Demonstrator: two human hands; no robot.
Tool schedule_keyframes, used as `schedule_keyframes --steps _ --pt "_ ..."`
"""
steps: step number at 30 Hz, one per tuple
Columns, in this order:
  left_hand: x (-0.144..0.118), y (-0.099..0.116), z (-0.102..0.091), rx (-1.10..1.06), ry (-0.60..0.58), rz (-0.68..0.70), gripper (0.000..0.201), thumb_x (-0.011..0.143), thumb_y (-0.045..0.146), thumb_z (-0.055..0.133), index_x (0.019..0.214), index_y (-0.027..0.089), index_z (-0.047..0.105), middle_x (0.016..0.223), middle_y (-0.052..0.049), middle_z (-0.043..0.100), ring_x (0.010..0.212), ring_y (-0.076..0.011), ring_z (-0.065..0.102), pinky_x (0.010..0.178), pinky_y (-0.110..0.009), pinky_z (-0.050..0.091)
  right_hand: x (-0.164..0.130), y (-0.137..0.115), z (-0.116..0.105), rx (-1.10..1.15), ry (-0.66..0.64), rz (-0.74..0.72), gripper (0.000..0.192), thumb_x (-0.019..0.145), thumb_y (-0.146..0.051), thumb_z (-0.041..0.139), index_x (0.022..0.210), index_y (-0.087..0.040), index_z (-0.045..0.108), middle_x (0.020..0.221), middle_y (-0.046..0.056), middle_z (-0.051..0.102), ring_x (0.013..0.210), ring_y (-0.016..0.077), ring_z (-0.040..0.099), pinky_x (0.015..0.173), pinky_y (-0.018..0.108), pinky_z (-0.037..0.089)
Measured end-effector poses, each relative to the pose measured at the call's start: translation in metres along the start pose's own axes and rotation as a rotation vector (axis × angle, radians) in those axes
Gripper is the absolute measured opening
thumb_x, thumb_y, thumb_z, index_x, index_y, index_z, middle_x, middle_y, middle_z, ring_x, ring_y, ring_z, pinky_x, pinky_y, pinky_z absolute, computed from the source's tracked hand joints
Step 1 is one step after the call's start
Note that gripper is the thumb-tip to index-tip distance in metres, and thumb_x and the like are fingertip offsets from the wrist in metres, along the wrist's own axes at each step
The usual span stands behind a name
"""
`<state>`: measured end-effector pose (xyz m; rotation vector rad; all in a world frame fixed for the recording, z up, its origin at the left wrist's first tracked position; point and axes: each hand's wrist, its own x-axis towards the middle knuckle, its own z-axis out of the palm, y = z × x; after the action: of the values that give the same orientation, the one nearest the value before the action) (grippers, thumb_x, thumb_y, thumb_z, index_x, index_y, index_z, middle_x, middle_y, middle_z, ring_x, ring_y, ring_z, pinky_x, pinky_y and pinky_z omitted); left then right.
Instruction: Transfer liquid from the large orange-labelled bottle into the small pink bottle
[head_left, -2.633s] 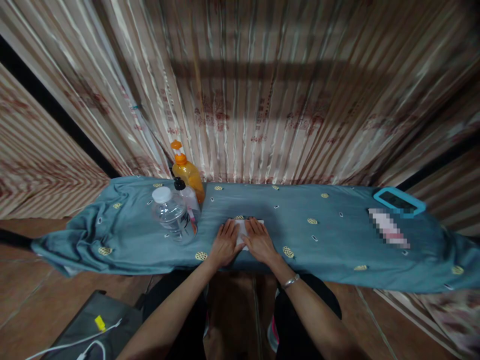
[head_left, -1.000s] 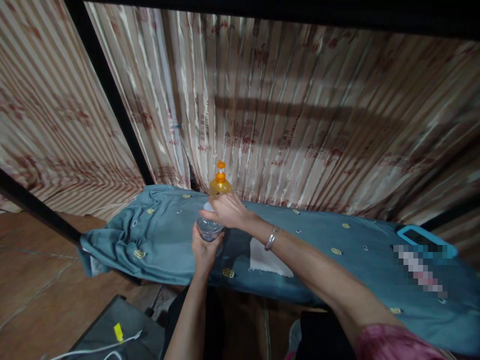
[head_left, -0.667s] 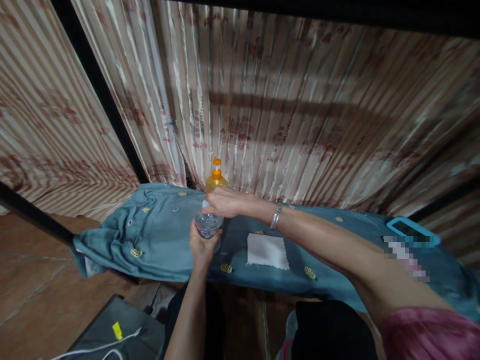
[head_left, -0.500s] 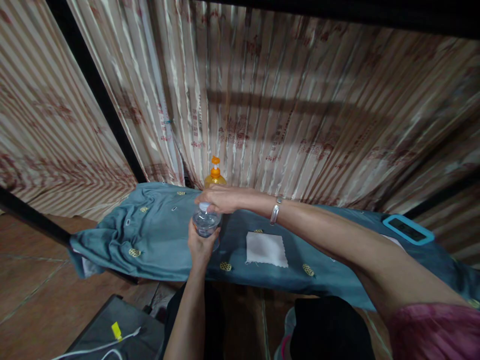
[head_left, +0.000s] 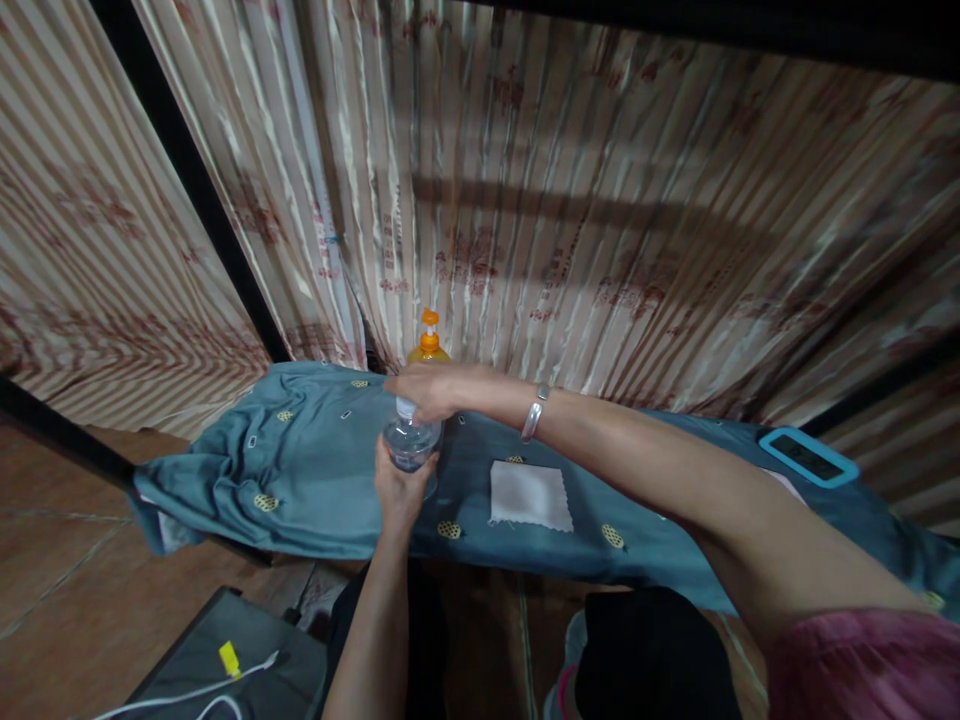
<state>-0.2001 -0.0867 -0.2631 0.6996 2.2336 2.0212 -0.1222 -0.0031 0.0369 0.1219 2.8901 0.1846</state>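
My left hand (head_left: 396, 487) grips the body of a clear plastic water bottle (head_left: 409, 441) from the near side, holding it upright over a narrow board draped in blue-grey patterned cloth (head_left: 315, 480). My right hand (head_left: 425, 388) reaches across from the right, its fingers closed around the bottle's white cap (head_left: 406, 407). A small white square cloth (head_left: 529, 495) lies flat on the board just right of the bottle. An orange pump bottle (head_left: 428, 343) stands behind my right hand, partly hidden by it.
A teal-cased phone (head_left: 808, 456) lies at the board's far right end. Striped curtains (head_left: 570, 220) hang close behind the board, with a black pole (head_left: 195, 190) at the left. Below left, a grey case (head_left: 240, 670) with white cables and a yellow tag sits on the tiled floor.
Both hands left the white cloth, where they lay 2.6 s ago, and took up the water bottle. Over the last second my right hand has stayed on the cap, its wrist turning slightly.
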Motion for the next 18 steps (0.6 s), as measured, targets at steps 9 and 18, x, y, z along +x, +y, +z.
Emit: schedule_keyframes --steps 9,18 --pt "0.001 0.012 -0.004 -0.002 -0.016 -0.052 0.103 0.064 0.045 0.108 0.156 0.027 0.065 0.143 -0.015 0.085 0.136 -0.0431 0.084 0.125 -0.06 0.067 -0.024 0.023 -0.012 0.197 0.183 0.049 0.02 0.114 -0.022 0.091 0.133 -0.02 0.086 0.145 0.009 0.089 0.136 0.0347 0.085 0.121 0.062 0.068" --pt "0.002 0.02 -0.009 0.088 -0.047 -0.048 0.113 0.068 0.052 0.103 0.167 0.022 0.057 0.16 -0.02 0.078 0.152 -0.0463 0.077 0.133 -0.062 0.063 -0.14 0.068 0.179 0.75 0.49 0.717 0.033 0.118 -0.041 0.09 0.144 -0.022 0.082 0.142 0.01 0.087 0.114 0.0303 0.089 0.098 0.051 0.078"
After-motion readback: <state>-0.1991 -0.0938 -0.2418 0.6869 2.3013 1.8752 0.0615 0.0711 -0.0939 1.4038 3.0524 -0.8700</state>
